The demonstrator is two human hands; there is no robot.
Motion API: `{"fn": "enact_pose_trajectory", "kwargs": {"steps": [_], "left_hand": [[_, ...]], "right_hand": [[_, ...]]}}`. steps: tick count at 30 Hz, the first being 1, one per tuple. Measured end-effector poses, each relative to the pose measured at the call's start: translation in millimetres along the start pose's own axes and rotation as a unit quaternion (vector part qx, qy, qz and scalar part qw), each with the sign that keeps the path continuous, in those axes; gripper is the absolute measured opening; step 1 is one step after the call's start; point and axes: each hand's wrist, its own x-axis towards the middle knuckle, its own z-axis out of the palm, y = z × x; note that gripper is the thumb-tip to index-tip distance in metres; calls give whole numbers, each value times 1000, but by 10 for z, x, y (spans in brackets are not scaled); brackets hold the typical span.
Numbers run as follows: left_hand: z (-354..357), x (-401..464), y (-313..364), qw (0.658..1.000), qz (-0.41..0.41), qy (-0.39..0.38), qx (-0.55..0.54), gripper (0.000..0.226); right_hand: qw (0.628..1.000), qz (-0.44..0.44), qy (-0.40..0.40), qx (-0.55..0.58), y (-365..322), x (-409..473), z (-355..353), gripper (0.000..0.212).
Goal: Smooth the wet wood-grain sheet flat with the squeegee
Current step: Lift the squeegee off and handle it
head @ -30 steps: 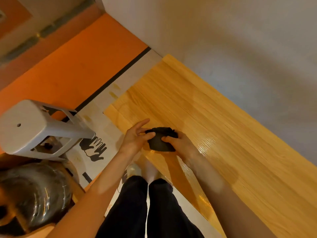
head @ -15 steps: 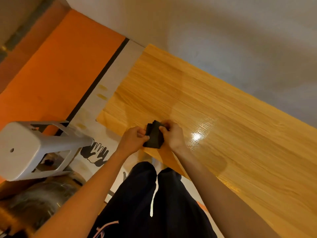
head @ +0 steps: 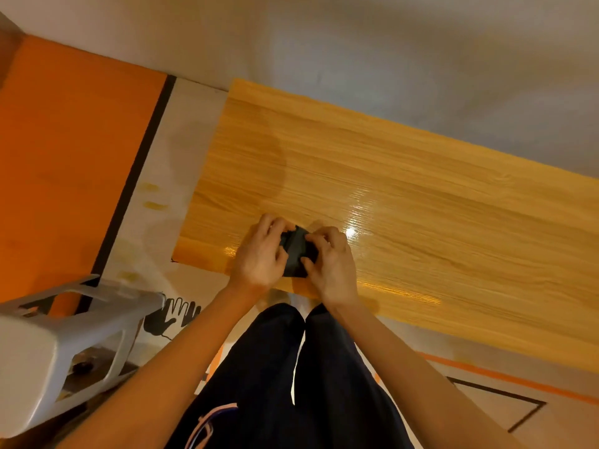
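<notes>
A long glossy wood-grain sheet (head: 405,202) lies flat on the floor in front of me, running from the middle toward the right, with a bright wet glare beside my hands. A small dark squeegee (head: 296,252) is gripped from both sides over the sheet's near left edge. My left hand (head: 262,254) holds its left side and my right hand (head: 330,260) its right side, fingers curled over it. Most of the squeegee is hidden by my fingers.
A grey plastic stool (head: 58,338) lies tipped at the lower left. An orange floor panel (head: 71,163) with a black stripe lies to the left, a white wall (head: 356,43) behind the sheet. My legs in dark trousers (head: 285,384) fill the bottom middle.
The view has swung, so the sheet now lies more level. Both hands stay on the squeegee and have closed more tightly around it over the sheet's near edge.
</notes>
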Motion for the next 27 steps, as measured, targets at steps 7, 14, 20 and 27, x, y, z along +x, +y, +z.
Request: {"fn": "enact_pose_trajectory", "kwargs": {"steps": [7, 14, 20, 27], "left_hand": [[75, 56, -75, 990, 77, -98, 70, 55], [123, 48, -204, 988, 111, -85, 59, 60], [53, 103, -161, 989, 70, -128, 20, 57], [-491, 326, 333, 981, -25, -164, -97, 47]], "right_hand": [[991, 0, 18, -134, -32, -166, 180, 65], [978, -37, -34, -202, 139, -226, 278, 60], [995, -26, -50, -87, 136, -241, 206, 63], [997, 22, -51, 53, 33, -331, -588, 42]]}}
